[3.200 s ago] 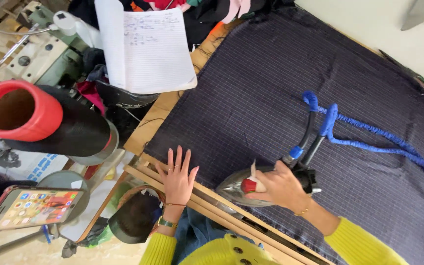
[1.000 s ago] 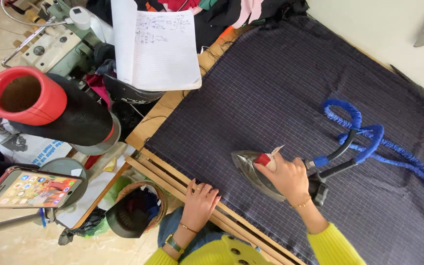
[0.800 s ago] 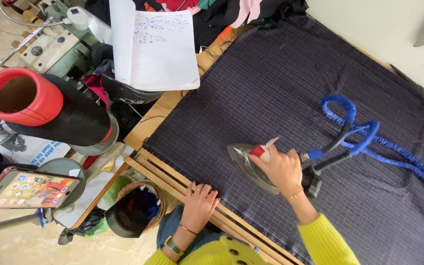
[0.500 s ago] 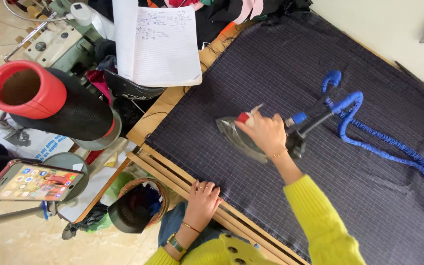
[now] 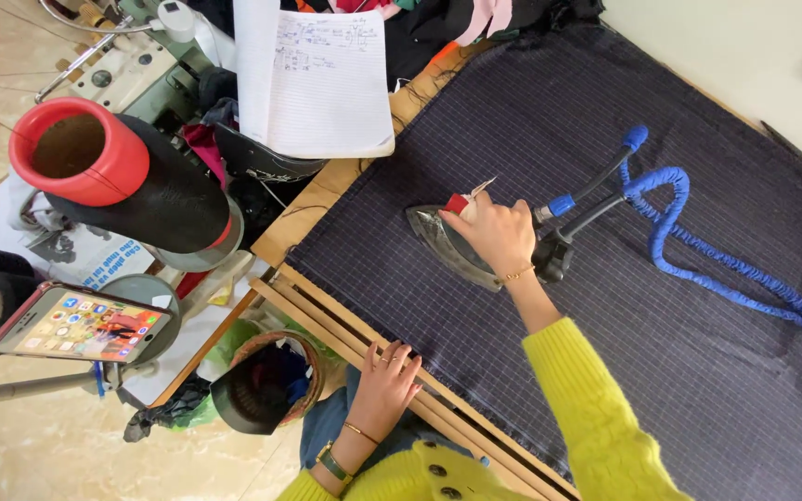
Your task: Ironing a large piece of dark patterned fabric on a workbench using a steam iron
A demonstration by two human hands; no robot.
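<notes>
Head view, only one: right hand (image 5: pixel 494 232) is wrapped around the handle of the iron (image 5: pixel 447 243), fingers closed on it, red knob just by the thumb; the iron sits flat on the dark fabric (image 5: pixel 717 315), near the fabric's left edge, nose pointing left toward the wooden edge of the table (image 5: pixel 327 199). Blue hose (image 5: pixel 698 269) runs from the iron's back end, loops once and trails off right across the fabric. Left hand (image 5: pixel 387 380) lies flat, fingers spread and apart, holding nothing, resting on the wooden slats (image 5: pixel 327 320) at the near edge of the table, just beside the fabric's hem. Yellow sleeves on both arms, bracelets on both wrists. Progress, as a judgement: the fabric looks smooth and laid out over most of the table, no big creases showing, so the pressing seems well under way; the iron is on the left part, and the far top edge looks a bit rumpled, so that may be left; cannot tell which zones are already pressed. Off the table, left: open notebook (image 5: pixel 317 79) propped near the corner, big black thread cone with red core (image 5: pixel 113 176), phone (image 5: pixel 81 325) on a stand with screen lit, a basket (image 5: pixel 266 380) of scraps on the floor below, sewing machine parts (image 5: pixel 122 70) at top left.
</notes>
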